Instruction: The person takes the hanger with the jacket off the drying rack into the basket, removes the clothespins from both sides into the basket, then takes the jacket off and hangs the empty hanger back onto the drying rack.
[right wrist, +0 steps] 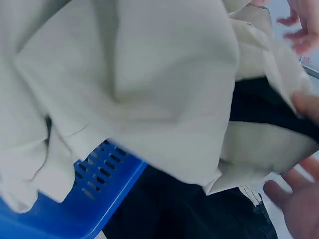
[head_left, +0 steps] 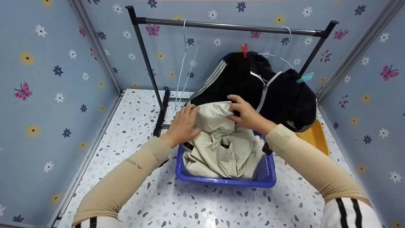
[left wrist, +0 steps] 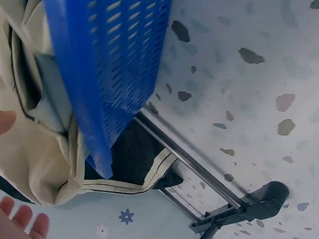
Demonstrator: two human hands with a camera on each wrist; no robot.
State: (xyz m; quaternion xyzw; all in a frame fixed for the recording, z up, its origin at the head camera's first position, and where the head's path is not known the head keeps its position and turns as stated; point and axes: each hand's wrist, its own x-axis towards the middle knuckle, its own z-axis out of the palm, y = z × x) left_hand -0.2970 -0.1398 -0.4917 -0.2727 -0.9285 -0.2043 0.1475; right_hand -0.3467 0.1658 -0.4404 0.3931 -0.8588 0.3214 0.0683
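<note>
A crumpled beige garment (head_left: 221, 152) lies in a blue perforated basket (head_left: 226, 182), its upper part raised above the rim. On the right of this raised part, my right hand (head_left: 248, 115) grips the cloth edge between thumb and fingers. A dark band (right wrist: 264, 107) shows inside the garment in the right wrist view. My left hand (head_left: 183, 125) rests against the garment's left side, fingers loosely bent and thumb spread apart. In the left wrist view, the left fingertips (left wrist: 22, 219) appear beyond the cloth, not closed round it.
Behind the basket stands a black clothes rack (head_left: 221, 25). An unfilled blue hanger (head_left: 185, 63) hangs at left; a black jacket (head_left: 240, 79) hangs at right with a red clip (head_left: 244, 50) and a teal clip (head_left: 305, 78). A yellow container (head_left: 316, 136) sits behind right.
</note>
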